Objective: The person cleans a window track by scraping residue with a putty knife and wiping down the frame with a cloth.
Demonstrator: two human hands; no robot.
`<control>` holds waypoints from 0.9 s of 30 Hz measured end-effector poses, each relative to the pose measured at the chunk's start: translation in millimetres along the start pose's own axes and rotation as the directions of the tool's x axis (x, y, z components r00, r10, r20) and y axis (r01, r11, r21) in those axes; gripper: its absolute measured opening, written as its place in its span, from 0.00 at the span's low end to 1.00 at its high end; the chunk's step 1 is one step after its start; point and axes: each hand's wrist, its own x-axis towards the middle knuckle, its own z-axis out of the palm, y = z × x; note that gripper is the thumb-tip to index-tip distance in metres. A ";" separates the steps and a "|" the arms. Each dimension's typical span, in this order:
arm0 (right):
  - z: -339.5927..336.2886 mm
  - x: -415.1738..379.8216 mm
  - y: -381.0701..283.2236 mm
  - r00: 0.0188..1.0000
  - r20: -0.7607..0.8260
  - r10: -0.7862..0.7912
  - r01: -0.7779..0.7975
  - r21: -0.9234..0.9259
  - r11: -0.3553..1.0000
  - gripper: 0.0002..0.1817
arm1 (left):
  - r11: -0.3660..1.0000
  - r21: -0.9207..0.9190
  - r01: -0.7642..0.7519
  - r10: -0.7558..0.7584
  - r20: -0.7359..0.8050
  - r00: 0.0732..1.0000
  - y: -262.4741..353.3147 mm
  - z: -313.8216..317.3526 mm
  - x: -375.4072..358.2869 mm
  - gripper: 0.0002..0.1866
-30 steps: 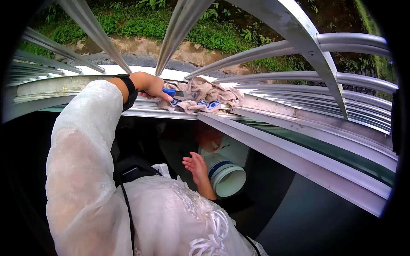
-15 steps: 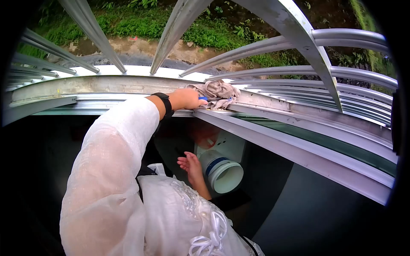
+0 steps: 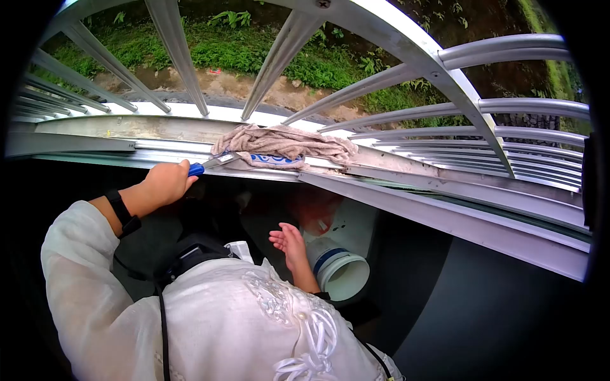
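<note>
The left hand [image 3: 166, 182] is closed around the blue handle [image 3: 196, 169] of a flat metal tool. The tool's blade [image 3: 219, 160] points up and to the right, its far end at the near left edge of a bunched cloth [image 3: 279, 141]. The tool looks light and stiff, with a thin blade that could scratch, so the handle is the place to grip it. The cloth seems soft, limp and perhaps damp; a fold gathered from above would hold best. It lies along the window track [image 3: 175, 146], just beyond and to the right of the left hand, near the metal bars [image 3: 278, 66]. The right hand [image 3: 290, 245] is lower, half open with loosely bent fingers, holding nothing visible, just beside a white bucket [image 3: 325, 252]; I cannot tell whether those 2 touch.
</note>
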 end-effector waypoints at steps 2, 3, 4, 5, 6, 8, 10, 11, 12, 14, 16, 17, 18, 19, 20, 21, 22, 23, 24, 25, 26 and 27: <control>3.7 1.8 -2.6 1.000 0.007 0.001 -0.001 -0.008 1.000 0.15 | 1.000 0.006 -0.021 0.021 0.004 1.000 3.1 8.0 8.8 0.20; 3.5 2.4 -4.0 1.000 0.007 0.004 -0.004 -0.012 1.000 0.15 | 0.999 0.011 -0.050 0.050 0.012 0.999 7.4 13.7 15.7 0.20; 2.0 2.9 -4.0 1.000 0.005 0.005 -0.005 -0.016 1.000 0.15 | 0.998 -0.026 -0.054 0.055 0.012 0.998 12.0 19.4 19.5 0.20; -0.6 3.4 -2.3 1.000 0.004 0.002 -0.002 -0.012 1.000 0.15 | 0.998 -0.031 -0.054 0.055 0.014 0.998 19.2 22.2 24.3 0.20; -1.2 3.7 -1.1 1.000 0.004 -0.002 0.002 -0.002 1.000 0.15 | 0.995 -0.059 -0.086 0.086 -0.003 0.996 27.2 21.0 31.2 0.20; -4.5 2.5 0.4 1.000 -0.024 0.011 -0.011 -0.007 1.000 0.15 | 0.989 -0.086 -0.120 0.119 -0.016 0.993 43.8 19.2 48.9 0.20; -8.7 -0.9 2.0 0.998 -0.061 0.029 -0.030 -0.016 0.999 0.15 | 0.980 -0.110 -0.169 0.174 0.036 0.984 64.8 20.5 72.2 0.21; -11.1 -2.9 1.3 0.998 -0.064 0.021 -0.021 0.001 1.000 0.15 | 0.978 -0.117 -0.174 0.179 0.040 0.983 75.5 21.3 83.8 0.21; -13.0 -3.6 0.1 0.998 -0.064 0.010 -0.008 0.020 1.000 0.15 | 0.965 -0.125 -0.230 0.235 0.030 0.972 85.4 20.9 95.9 0.21; -17.2 -5.0 1.4 0.997 -0.079 0.016 -0.014 0.023 1.000 0.15 | 0.942 -0.140 -0.304 0.310 0.026 0.950 109.8 23.9 119.6 0.22; -18.7 -6.1 2.4 0.995 -0.093 0.023 -0.020 0.032 0.999 0.15 | 0.933 -0.148 -0.328 0.337 0.037 0.941 140.3 25.8 142.4 0.23; -19.9 -8.5 2.5 0.993 -0.114 0.018 -0.014 0.036 0.999 0.15 | 0.924 -0.172 -0.341 0.351 0.032 0.936 158.5 25.2 151.9 0.23; -20.8 -10.4 3.3 0.991 -0.137 0.013 -0.007 0.043 0.999 0.15 | 0.914 -0.196 -0.355 0.367 0.027 0.930 167.1 25.6 157.8 0.24; -23.1 -9.3 2.5 0.990 -0.144 0.011 -0.004 0.047 0.999 0.15 | 0.911 -0.195 -0.362 0.375 0.029 0.927 167.4 23.1 162.7 0.24; -26.2 -11.6 4.3 0.989 -0.145 0.011 -0.004 0.052 0.999 0.15 | 0.915 -0.183 -0.361 0.374 0.043 0.926 166.9 22.7 165.0 0.24; -27.5 -14.7 7.5 0.989 -0.149 0.011 -0.002 0.060 0.998 0.15 | 0.917 -0.168 -0.362 0.376 0.058 0.925 164.8 22.9 166.3 0.24; -29.0 -15.6 7.0 0.988 -0.151 0.012 -0.003 0.063 0.998 0.15 | 0.918 -0.175 -0.355 0.376 0.102 0.921 158.9 14.7 164.0 0.24; -30.1 -17.2 7.1 0.988 -0.156 0.015 -0.005 0.061 0.998 0.15 | 0.918 -0.176 -0.355 0.376 0.105 0.921 149.9 12.0 158.7 0.24; -29.8 -19.2 8.1 0.988 -0.156 0.019 -0.010 0.059 0.998 0.15 | 0.926 -0.152 -0.347 0.363 0.093 0.927 135.9 11.6 151.1 0.24; -28.6 -18.9 8.0 0.989 -0.147 0.020 -0.011 0.060 0.998 0.15 | 0.934 -0.123 -0.335 0.345 0.075 0.935 118.7 9.9 143.6 0.25; -27.5 -16.1 6.5 0.989 -0.144 0.031 -0.025 0.046 0.999 0.15 | 0.946 -0.122 -0.299 0.308 0.063 0.949 101.3 9.5 132.8 0.25; -25.1 -14.1 5.9 0.989 -0.143 0.044 -0.039 0.033 0.999 0.15 | 0.957 -0.122 -0.264 0.272 0.053 0.961 84.6 11.3 117.1 0.25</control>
